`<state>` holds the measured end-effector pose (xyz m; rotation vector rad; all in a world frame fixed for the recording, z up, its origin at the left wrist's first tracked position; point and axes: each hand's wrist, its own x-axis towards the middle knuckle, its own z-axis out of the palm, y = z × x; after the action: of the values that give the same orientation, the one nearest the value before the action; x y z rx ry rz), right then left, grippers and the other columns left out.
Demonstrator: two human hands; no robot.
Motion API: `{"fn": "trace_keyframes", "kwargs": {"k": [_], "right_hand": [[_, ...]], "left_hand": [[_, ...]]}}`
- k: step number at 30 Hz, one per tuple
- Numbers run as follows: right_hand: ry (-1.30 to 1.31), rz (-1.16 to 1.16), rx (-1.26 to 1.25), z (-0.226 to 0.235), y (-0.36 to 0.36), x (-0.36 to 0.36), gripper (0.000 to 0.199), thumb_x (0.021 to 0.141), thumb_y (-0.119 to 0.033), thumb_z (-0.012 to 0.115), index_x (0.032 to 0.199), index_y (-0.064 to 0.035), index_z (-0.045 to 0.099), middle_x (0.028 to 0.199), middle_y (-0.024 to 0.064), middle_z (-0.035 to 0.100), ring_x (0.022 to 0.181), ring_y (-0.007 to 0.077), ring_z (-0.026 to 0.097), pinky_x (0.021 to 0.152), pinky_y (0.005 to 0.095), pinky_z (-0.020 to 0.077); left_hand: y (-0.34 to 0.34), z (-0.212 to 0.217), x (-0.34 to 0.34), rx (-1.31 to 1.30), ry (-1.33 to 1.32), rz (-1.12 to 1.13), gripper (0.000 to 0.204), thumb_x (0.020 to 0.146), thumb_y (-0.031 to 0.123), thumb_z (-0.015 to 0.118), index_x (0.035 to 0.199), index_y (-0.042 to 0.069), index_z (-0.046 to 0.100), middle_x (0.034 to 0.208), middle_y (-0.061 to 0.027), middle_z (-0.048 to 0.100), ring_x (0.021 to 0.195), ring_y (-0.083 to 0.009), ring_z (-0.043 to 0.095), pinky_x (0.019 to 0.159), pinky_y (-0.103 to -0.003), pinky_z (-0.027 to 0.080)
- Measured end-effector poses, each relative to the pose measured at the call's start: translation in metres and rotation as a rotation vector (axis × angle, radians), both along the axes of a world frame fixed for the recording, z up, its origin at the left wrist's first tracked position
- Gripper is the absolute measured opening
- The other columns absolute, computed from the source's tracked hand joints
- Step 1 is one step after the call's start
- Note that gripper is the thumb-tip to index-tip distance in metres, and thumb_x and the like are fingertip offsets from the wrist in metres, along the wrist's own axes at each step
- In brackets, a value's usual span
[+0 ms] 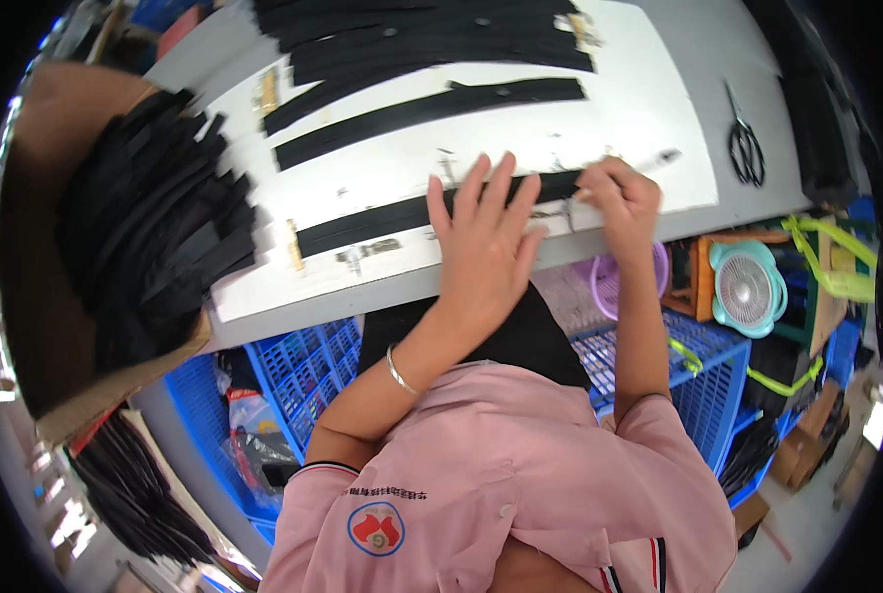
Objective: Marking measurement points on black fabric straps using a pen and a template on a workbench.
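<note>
A black fabric strip (362,226) lies lengthwise on the white board (659,109) near the table's front edge. My left hand (483,237) rests flat across its middle, fingers spread. At the strip's right end, the fingers of my right hand (619,198) are pinched together; whatever sits between them is too small or hidden to name. Farther back lies a second black strip (421,116), and behind it a pile of overlapping black strips (431,35). Bits of tape (296,245) and dark marks dot the board around the near strip.
A cardboard box (36,237) of black strips (155,227) stands at the left. Black scissors (745,148) lie on the grey table at the right. Below are blue plastic crates (293,371), a purple basket (649,282) and a turquoise fan (748,287).
</note>
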<state>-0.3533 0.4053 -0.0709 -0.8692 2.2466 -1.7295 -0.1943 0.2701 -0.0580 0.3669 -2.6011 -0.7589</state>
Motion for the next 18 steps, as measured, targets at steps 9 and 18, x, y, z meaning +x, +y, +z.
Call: {"fn": "trace_keyframes", "kwargs": {"k": [9,18], "right_hand": [[-0.013,-0.128,-0.147,-0.009,0.001,0.005,0.014,0.100,-0.008,0.066,0.093,0.0012,0.074,0.082,0.0041,0.072,0.066,0.0070,0.059,0.062,0.0219,0.0466],[-0.071,-0.141,-0.131,-0.010,-0.003,0.001,0.014,0.101,-0.011,0.067,0.095,0.0000,0.074,0.085,0.0038,0.072,0.068,0.0065,0.060,0.063,0.0211,0.0473]], "left_hand": [[-0.072,-0.023,-0.025,-0.046,0.050,-0.132,0.056,0.097,0.033,0.070,0.142,0.001,0.058,0.156,-0.0252,0.043,0.150,-0.0420,0.034,0.120,-0.070,0.012],[-0.107,0.008,0.062,-0.123,0.077,0.170,0.044,0.095,0.009,0.066,0.139,0.013,0.066,0.154,-0.0129,0.054,0.152,-0.0345,0.039,0.127,-0.056,0.012]]}}
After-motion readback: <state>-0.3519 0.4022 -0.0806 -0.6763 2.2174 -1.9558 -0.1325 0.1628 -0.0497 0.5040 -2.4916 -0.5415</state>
